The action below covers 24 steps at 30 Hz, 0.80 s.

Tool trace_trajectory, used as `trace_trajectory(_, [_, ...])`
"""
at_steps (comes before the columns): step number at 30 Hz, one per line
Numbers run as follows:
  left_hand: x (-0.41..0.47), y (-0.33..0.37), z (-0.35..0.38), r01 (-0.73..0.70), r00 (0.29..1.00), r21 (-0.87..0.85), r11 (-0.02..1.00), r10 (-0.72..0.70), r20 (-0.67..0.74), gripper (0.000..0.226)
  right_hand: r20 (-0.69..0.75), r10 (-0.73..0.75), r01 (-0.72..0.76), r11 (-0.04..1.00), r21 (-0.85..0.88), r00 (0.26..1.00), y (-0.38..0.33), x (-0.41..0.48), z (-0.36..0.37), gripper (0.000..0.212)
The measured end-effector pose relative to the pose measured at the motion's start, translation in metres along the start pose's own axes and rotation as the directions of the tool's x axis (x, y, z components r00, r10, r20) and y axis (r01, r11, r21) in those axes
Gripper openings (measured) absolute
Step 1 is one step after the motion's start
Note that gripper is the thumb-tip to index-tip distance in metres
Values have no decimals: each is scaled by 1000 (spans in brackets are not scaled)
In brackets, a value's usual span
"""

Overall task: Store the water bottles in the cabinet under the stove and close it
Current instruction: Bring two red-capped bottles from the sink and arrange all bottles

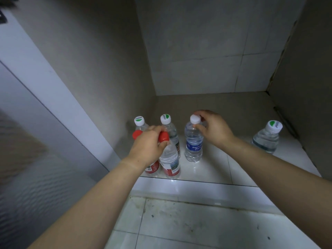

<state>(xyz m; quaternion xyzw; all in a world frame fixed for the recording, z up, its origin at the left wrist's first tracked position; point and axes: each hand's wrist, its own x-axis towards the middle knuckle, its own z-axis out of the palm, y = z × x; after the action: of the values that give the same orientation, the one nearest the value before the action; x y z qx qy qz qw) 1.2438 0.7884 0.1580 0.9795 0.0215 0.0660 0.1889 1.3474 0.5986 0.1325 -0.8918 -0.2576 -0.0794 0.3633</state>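
Several water bottles stand on the tiled floor of the open cabinet [212, 103]. My left hand [147, 144] grips the necks of two red-capped bottles with red labels, one on the right [169, 162] and one mostly hidden under my wrist [152, 168]. My right hand [212, 129] pinches the white cap of a blue-labelled bottle [194, 144] that stands upright. Behind my left hand stand two bottles with white-and-green caps, one at the left [139, 121] and one beside it [166, 120]. A further white-and-green-capped bottle [267, 137] stands alone at the right.
The cabinet's grey left wall [100, 72], tiled back wall [206, 51] and right wall [309, 72] enclose the space. The open white door [45, 83] stands at the left. A raised white sill [188, 189] edges the cabinet, with dirty floor tiles [197, 223] in front.
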Motion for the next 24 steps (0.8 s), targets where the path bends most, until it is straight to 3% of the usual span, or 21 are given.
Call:
trace_trajectory(7, [-5, -2, 4, -43, 999, 38, 998, 43, -19, 34, 50, -2, 2, 1000, -14, 999, -6, 5, -2, 27])
trace_trajectory(12, [0, 9, 2, -54, 997, 77, 996, 58, -49, 43, 96, 3, 12, 988, -153, 995, -4, -6, -24, 50])
trace_trajectory(16, [14, 28, 4, -107, 991, 96, 990, 113, -68, 50, 100, -15, 47, 945, -323, 995, 9, -26, -58, 53])
trace_trajectory(22, [27, 45, 21, -126, 991, 82, 989, 129, -30, 44, 107, 177, -79, 799, -596, 978, 44, -64, -108, 49])
trace_trajectory(24, [26, 47, 25, -111, 994, 121, 986, 113, -7, 43, 91, 256, -149, 778, -610, 962, 55, -73, -116, 45])
